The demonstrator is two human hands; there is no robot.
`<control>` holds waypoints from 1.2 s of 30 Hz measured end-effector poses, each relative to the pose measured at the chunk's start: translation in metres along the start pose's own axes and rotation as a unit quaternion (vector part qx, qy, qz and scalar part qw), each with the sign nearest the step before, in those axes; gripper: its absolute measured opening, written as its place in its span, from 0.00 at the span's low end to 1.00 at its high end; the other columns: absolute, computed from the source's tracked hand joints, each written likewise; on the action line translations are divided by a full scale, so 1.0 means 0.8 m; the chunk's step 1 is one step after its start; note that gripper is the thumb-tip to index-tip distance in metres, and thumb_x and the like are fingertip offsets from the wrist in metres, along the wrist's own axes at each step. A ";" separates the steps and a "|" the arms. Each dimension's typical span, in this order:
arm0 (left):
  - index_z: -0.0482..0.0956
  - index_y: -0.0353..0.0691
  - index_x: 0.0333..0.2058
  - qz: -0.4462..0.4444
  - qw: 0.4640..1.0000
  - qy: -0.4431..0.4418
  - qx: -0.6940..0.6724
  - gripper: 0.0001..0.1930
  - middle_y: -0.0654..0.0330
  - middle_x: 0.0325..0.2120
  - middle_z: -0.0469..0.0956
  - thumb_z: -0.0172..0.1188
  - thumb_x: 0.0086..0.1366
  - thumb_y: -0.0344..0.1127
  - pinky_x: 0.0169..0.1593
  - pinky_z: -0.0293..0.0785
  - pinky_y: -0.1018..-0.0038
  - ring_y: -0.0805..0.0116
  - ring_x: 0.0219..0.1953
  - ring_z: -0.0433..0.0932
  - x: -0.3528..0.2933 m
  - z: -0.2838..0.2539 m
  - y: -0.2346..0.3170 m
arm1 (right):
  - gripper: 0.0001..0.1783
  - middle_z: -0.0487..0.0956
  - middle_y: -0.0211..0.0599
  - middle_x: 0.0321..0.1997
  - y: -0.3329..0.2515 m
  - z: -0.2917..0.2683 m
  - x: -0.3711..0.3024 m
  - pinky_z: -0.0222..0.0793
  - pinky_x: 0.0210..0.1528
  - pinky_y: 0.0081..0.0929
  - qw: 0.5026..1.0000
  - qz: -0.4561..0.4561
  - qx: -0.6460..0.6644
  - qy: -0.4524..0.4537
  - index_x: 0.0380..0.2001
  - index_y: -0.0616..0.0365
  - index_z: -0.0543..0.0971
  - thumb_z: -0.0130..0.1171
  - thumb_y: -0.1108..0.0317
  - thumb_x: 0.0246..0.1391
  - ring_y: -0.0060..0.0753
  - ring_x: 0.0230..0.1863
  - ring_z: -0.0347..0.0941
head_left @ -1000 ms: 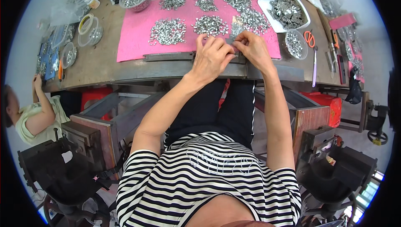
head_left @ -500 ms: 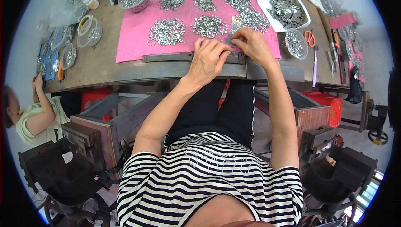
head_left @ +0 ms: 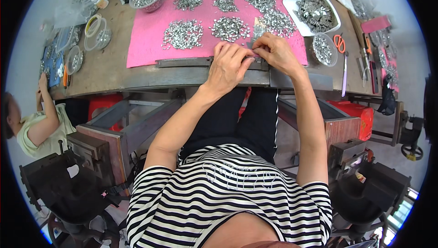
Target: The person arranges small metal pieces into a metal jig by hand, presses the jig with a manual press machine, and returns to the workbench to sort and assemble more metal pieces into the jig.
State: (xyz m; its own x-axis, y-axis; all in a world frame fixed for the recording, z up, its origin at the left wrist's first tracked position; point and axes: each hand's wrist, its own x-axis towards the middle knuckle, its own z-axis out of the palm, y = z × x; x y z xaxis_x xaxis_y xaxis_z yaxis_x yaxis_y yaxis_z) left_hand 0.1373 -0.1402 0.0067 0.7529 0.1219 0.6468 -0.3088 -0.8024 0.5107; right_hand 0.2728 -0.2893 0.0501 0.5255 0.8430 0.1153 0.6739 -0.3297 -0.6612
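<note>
My left hand is over the metal rail along the table's near edge, its thumb and fingers closed at the tips. Just right of it, my right hand pinches with thumb and forefinger close to the left fingertips. Whatever the fingers hold is too small or hidden to name. Beyond them, on a pink mat, lie heaps of small shiny metal pieces: one heap directly ahead, another to its left, and a bigger one past my right hand.
A white tray and a clear tub of metal pieces stand at right, near orange-handled scissors and a purple-handled tool. Another clear tub sits far left. A co-worker sits at the left end.
My right fingertips have come slightly nearer to the rail and the left fingertips. My left hand has barely moved. The co-worker's arm has shifted a little.
</note>
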 end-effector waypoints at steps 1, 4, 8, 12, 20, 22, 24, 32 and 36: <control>0.80 0.42 0.37 0.002 1.000 0.006 -0.003 0.08 0.61 0.30 0.75 0.67 0.60 0.32 0.53 0.64 0.62 0.61 0.38 0.74 0.000 0.000 0.000 | 0.06 0.78 0.43 0.32 0.001 0.001 -0.001 0.73 0.38 0.38 1.000 -0.004 -0.009 0.009 0.34 0.63 0.81 0.63 0.73 0.53 0.42 0.33 0.79; 0.80 0.42 0.37 0.002 1.000 0.013 0.000 0.06 0.61 0.30 0.75 0.66 0.60 0.30 0.53 0.64 0.62 0.61 0.37 0.74 0.000 0.001 0.000 | 0.06 0.79 0.44 0.32 0.000 0.004 -0.006 0.73 0.37 0.37 0.999 -0.003 -0.009 0.041 0.34 0.64 0.81 0.63 0.73 0.54 0.43 0.33 0.79; 0.80 0.42 0.36 0.001 1.000 0.020 0.001 0.05 0.61 0.31 0.76 0.65 0.61 0.29 0.53 0.65 0.62 0.61 0.37 0.75 -0.001 0.003 -0.002 | 0.06 0.79 0.44 0.31 -0.010 0.012 -0.026 0.73 0.35 0.33 0.990 0.008 0.058 0.129 0.33 0.64 0.80 0.63 0.72 0.55 0.42 0.31 0.78; 0.81 0.42 0.37 0.002 1.000 0.026 0.006 0.06 0.62 0.31 0.76 0.64 0.61 0.28 0.53 0.65 0.62 0.61 0.37 0.75 0.000 0.003 0.001 | 0.05 0.80 0.37 0.31 -0.014 0.037 -0.050 0.71 0.36 0.29 0.980 0.030 0.053 0.187 0.34 0.65 0.78 0.63 0.74 0.56 0.30 0.31 0.76; 0.81 0.41 0.37 0.003 0.999 0.025 0.020 0.06 0.61 0.30 0.76 0.64 0.61 0.30 0.52 0.64 0.61 0.61 0.37 0.74 -0.001 0.006 0.000 | 0.05 0.79 0.35 0.35 -0.015 0.061 -0.057 0.64 0.45 0.35 0.965 -0.031 -0.021 0.260 0.32 0.60 0.78 0.64 0.75 0.53 0.40 0.38 0.73; 0.81 0.41 0.37 0.002 1.000 0.018 0.015 0.06 0.61 0.31 0.76 0.65 0.61 0.32 0.52 0.64 0.62 0.61 0.37 0.74 0.000 0.006 0.000 | 0.04 0.79 0.35 0.35 -0.013 0.061 -0.059 0.64 0.45 0.35 0.964 -0.029 -0.020 0.262 0.32 0.60 0.78 0.63 0.75 0.53 0.40 0.39 0.73; 0.81 0.42 0.37 -0.012 1.000 0.013 0.015 0.06 0.61 0.31 0.76 0.65 0.61 0.34 0.54 0.63 0.59 0.61 0.38 0.74 0.000 0.007 0.002 | 0.03 0.80 0.37 0.37 -0.010 0.060 -0.061 0.68 0.47 0.32 0.966 -0.031 0.003 0.258 0.35 0.62 0.79 0.60 0.77 0.56 0.40 0.41 0.74; 0.82 0.45 0.39 -0.043 0.995 -0.011 0.093 0.11 0.63 0.31 0.77 0.67 0.61 0.43 0.61 0.54 0.44 0.62 0.38 0.75 0.006 0.010 0.013 | 0.04 0.81 0.38 0.37 -0.014 0.060 -0.059 0.70 0.46 0.31 0.963 -0.007 0.018 0.269 0.36 0.62 0.81 0.61 0.77 0.57 0.37 0.40 0.76; 0.83 0.47 0.40 -0.058 0.997 0.013 0.043 0.11 0.66 0.34 0.79 0.68 0.62 0.42 0.64 0.52 0.48 0.65 0.42 0.77 0.004 -0.025 0.007 | 0.05 0.81 0.35 0.36 -0.016 0.061 -0.057 0.66 0.46 0.33 0.962 0.006 0.038 0.272 0.35 0.59 0.81 0.64 0.74 0.55 0.39 0.40 0.75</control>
State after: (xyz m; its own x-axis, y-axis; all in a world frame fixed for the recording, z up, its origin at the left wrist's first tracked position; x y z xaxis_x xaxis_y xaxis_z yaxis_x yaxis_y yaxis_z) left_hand 0.1259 -0.1329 0.0231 0.7653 0.2299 0.6012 -0.1692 -0.8293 0.5326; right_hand 0.2146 -0.3029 0.0170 0.7402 0.4857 0.4650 0.6377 -0.2880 -0.7144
